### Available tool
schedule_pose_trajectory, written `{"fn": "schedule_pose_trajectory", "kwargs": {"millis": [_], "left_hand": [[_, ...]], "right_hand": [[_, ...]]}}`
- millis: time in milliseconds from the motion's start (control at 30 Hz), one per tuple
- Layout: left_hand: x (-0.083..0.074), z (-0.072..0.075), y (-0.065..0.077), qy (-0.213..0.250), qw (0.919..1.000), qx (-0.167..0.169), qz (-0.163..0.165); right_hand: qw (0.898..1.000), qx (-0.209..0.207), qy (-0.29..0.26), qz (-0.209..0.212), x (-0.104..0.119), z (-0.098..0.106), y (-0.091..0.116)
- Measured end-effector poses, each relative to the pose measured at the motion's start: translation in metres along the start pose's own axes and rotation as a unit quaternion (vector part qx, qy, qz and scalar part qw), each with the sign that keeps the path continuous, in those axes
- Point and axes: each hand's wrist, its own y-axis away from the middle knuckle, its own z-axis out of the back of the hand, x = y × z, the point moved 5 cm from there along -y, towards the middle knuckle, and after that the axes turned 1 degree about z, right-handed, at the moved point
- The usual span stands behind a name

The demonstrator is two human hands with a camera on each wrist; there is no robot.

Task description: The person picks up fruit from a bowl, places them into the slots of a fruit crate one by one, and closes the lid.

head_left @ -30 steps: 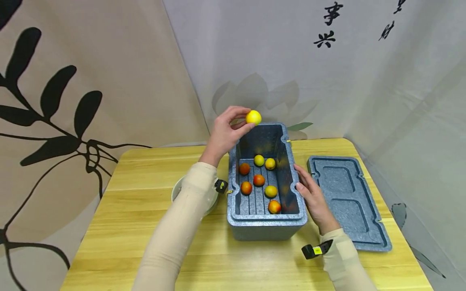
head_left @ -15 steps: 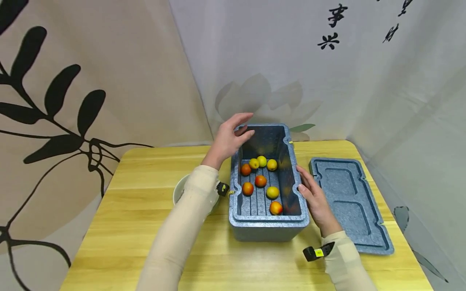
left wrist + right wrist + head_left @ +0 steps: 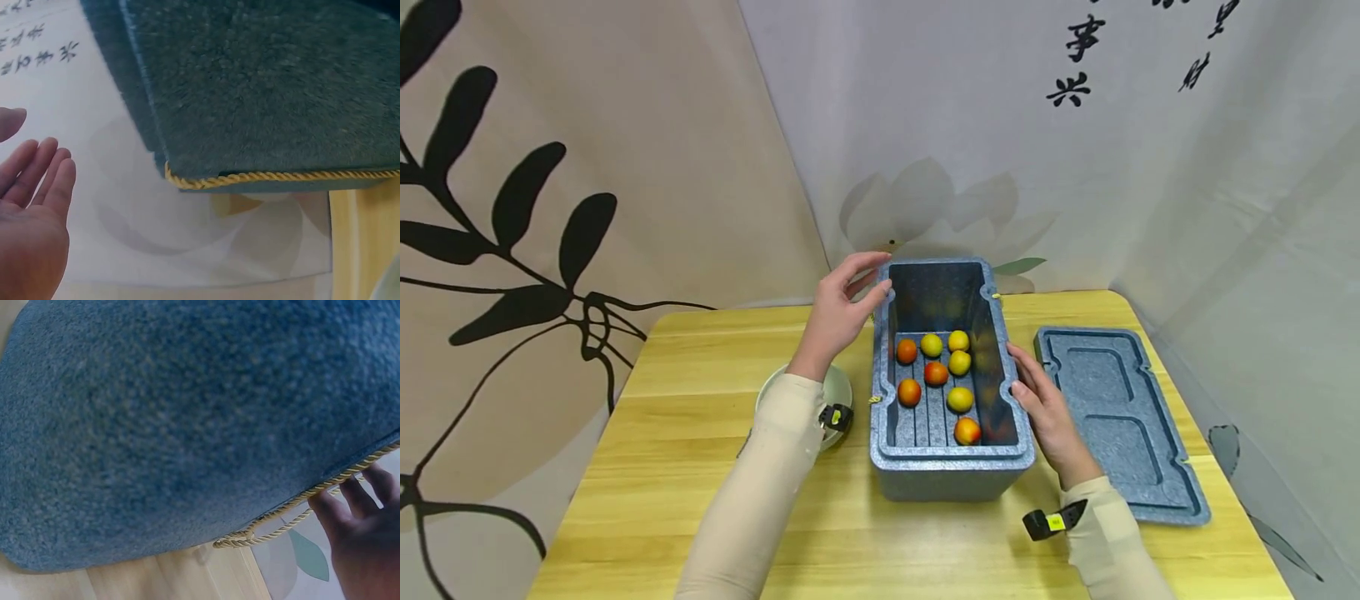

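A speckled grey-blue foam box (image 3: pixel 951 458) stands uncovered on the table. Several red-orange fruits (image 3: pixel 936 373) and yellow fruits (image 3: pixel 959 399) lie apart on its ribbed floor. My left hand (image 3: pixel 842 310) is at the box's far left rim, fingers extended and thumb apart, holding nothing. In the left wrist view, that hand (image 3: pixel 34 219) shows an uncovered palm beside the box wall (image 3: pixel 269 87) and its gold cord (image 3: pixel 262 178). My right hand (image 3: pixel 1051 414) rests against the right rim with relaxed fingers. In the right wrist view its fingertips touch the cord (image 3: pixel 350 472) at the edge.
To the right lies the box's lid (image 3: pixel 1120 400), underside up, with two recessed panels. A pale green bowl (image 3: pixel 838 386) stands left of the box, partly hidden by my left forearm; its contents cannot be seen. Behind the wooden table (image 3: pixel 700 417) hangs a printed cloth (image 3: pixel 925 100).
My left hand let go of a yellow fruit, which dropped into the box and rolled among the others. The hand then drew back left and nearer. The right hand has stayed put.
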Motion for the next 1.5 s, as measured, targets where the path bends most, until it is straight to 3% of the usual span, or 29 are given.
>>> {"fn": "schedule_pose_trajectory", "kwargs": {"millis": [233, 367, 633, 800, 1233, 1500], "left_hand": [[-0.04, 0.023, 0.024, 0.024, 0.9985, -0.038, -0.031], [-0.045, 0.034, 0.034, 0.021, 0.9978, -0.054, -0.031], [-0.007, 0.063, 0.061, 0.041, 0.9939, -0.103, 0.002], [0.005, 0.073, 0.078, 0.037, 0.9917, -0.121, 0.021], [0.027, 0.082, 0.108, 0.048, 0.9867, -0.15, 0.038], [0.052, 0.082, 0.127, 0.048, 0.9808, -0.168, 0.086]], "right_hand": [[1.0, -0.001, 0.006, -0.003, 0.0, -0.001, 0.0], [1.0, -0.007, 0.003, -0.007, 0.001, 0.0, 0.0], [1.0, -0.009, 0.006, -0.02, 0.0, -0.002, 0.0], [1.0, -0.01, 0.003, -0.017, 0.0, -0.001, 0.0], [1.0, -0.011, 0.001, -0.018, 0.002, -0.002, 0.0], [1.0, -0.015, 0.002, -0.021, 0.002, -0.001, 0.003]]}}
